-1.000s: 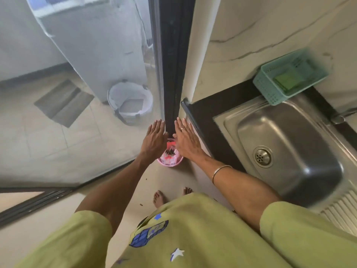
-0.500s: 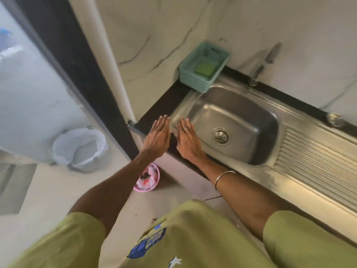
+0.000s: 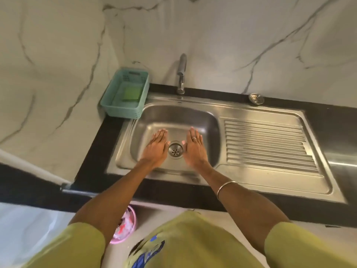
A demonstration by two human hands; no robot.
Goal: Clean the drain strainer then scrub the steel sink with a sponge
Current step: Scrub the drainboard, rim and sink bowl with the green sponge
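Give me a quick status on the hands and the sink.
Left hand and right hand open, flat over the sink, flanking the drain. Strainer on the back ledge. Sponge in the basket, untouched. Nothing in the way.

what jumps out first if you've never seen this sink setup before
Two flat, open hands, the left hand and right hand, sit in the steel sink basin either side of the drain. A green sponge lies in a teal basket at the back left corner; a loose strainer rests behind the drainboard.
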